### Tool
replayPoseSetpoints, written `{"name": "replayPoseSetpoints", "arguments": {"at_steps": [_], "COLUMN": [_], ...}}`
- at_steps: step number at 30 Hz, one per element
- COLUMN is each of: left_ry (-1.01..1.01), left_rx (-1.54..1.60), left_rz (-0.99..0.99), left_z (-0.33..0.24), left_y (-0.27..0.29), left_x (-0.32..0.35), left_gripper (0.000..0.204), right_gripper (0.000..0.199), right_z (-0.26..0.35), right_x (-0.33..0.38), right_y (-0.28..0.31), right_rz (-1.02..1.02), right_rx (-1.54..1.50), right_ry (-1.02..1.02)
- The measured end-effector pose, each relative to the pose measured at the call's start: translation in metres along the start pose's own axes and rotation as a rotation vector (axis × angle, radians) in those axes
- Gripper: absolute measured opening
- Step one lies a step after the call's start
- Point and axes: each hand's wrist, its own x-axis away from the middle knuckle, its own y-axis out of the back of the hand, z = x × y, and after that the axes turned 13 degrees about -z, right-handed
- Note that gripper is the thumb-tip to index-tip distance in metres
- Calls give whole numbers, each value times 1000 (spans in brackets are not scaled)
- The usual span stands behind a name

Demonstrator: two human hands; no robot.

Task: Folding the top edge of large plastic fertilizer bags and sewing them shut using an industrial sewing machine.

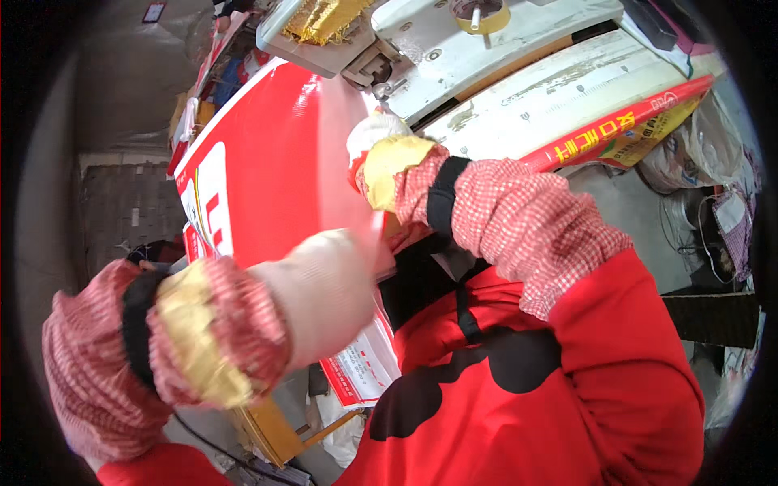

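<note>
A large red-and-white printed sack (275,162), glossy like woven plastic, spreads out left of the white sewing machine (369,61). My right hand (375,134), in a white glove, is closed on the sack's edge just below the machine's head; its fingertips are partly hidden. My left hand (328,292), gloved too, is over the sack's near edge, and motion smears its fingers, so their grip does not show. Checked red sleeve covers with black bands and yellow patches wrap both wrists. A blurred pale strip of the sack runs between the hands.
A tape roll (480,14) lies on the machine's white top. Along the scuffed machine table (559,85) hangs another red-and-yellow printed sack (620,130). Clear plastic bags (697,150) hang at the right. A wooden stool-like frame (271,429) stands below my left arm.
</note>
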Motion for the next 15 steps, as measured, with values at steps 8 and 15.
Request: {"name": "replayPoseSetpoints", "arguments": {"at_steps": [8,15], "left_ry": [310,20], "left_rx": [257,180], "left_rz": [-83,-496], "left_z": [25,7], "left_y": [10,17], "left_x": [20,-14], "left_gripper": [57,21], "right_gripper": [41,34], "right_z": [-20,-12], "right_x": [-16,-69], "right_y": [-2,-46], "right_rz": [308,292], "right_rx": [-514,-1012], "right_ry": [22,-65]}}
